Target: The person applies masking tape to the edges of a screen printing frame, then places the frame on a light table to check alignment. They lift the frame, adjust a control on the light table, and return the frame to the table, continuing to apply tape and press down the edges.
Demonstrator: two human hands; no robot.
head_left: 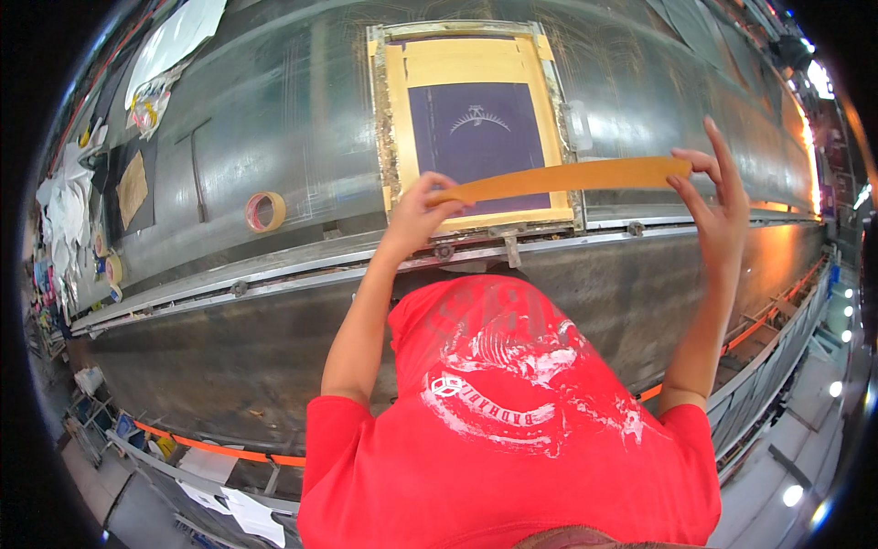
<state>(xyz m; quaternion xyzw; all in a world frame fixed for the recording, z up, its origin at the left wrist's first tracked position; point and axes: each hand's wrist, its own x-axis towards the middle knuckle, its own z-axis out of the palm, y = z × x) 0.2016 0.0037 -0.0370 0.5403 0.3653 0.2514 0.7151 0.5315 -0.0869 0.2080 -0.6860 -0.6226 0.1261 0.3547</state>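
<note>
A strip of tan masking tape [572, 177] is stretched between my two hands, above the near part of a screen printing frame. My left hand [425, 212] pinches the strip's left end. At the other end my right hand [713, 183] grips it between thumb and finger, with another finger raised. Beneath lies the screen printing frame [562, 119], with a dark purple mesh [448, 105] that bears a pale curved design. Tan tape borders the mesh, widest along the far side. The strip covers part of the mesh's near end.
A roll of masking tape [265, 212] rests on the long dark table [311, 137] left of the frame. A metal rail [302, 272] runs along the table's near edge. Farther left are a brown paper piece [133, 189], a thin rod [198, 174] and crumpled white sheets [69, 215].
</note>
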